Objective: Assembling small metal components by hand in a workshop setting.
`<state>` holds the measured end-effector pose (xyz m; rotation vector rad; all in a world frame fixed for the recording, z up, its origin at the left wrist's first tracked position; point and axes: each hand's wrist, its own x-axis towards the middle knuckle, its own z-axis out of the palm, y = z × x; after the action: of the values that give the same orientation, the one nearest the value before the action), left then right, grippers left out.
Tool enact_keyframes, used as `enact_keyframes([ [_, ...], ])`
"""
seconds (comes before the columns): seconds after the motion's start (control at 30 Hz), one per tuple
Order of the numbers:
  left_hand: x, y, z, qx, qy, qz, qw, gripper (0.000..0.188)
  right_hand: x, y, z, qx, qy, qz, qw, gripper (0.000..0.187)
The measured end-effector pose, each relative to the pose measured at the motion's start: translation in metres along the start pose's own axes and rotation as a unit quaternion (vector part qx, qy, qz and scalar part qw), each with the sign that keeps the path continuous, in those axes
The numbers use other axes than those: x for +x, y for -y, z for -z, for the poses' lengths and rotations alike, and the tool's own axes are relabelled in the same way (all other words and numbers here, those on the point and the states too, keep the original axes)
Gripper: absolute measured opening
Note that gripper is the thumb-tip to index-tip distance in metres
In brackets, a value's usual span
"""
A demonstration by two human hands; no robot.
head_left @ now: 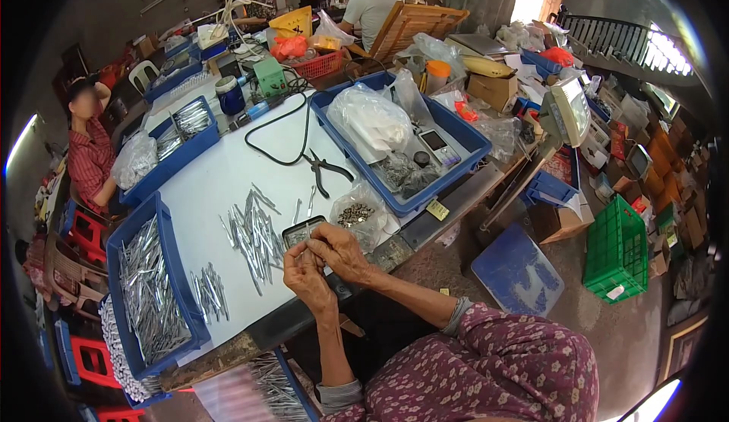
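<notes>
My left hand (307, 276) and my right hand (343, 253) meet at the table's front edge, fingertips pinched together. Whatever lies between them is hidden or too small to name. Just behind the fingers sits a small dark-rimmed tray (298, 232), partly covered by them. To its left, a loose pile of slender silver metal pieces (254, 236) is spread on white paper, with a smaller group (210, 291) nearer the left. An open plastic bag of small brass-coloured parts (355, 215) rests beside my right hand. Black-handled pliers (326, 171) lie farther back.
A blue tray heaped with metal pieces (152, 293) flanks the left side. Another blue tray (474, 143) at right holds plastic bags and a phone. A black cable (262, 156) loops across the paper. A person in a red shirt (89, 160) sits at far left.
</notes>
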<state>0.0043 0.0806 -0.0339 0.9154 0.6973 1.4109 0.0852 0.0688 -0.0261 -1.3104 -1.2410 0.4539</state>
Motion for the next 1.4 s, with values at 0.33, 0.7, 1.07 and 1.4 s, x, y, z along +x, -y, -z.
enact_keyframes([
  [0.33,0.003,0.003,0.001,-0.008,-0.032,0.014,0.999,0.007,0.009,-0.005,-0.009,-0.146,-0.064,0.17,0.972,0.019],
  [0.7,0.003,0.009,0.013,0.03,-0.007,0.004,1.0,0.005,-0.003,-0.001,-0.002,-0.118,0.015,0.092,0.989,0.018],
  [1.07,0.017,-0.028,0.061,0.27,-0.008,-0.078,0.96,0.02,-0.007,-0.021,0.048,-0.213,-0.052,0.05,0.974,0.01],
  [1.4,0.032,-0.037,0.106,0.524,-0.095,-0.126,0.837,0.021,-0.01,-0.034,0.062,-0.282,-0.024,0.061,0.957,0.009],
])
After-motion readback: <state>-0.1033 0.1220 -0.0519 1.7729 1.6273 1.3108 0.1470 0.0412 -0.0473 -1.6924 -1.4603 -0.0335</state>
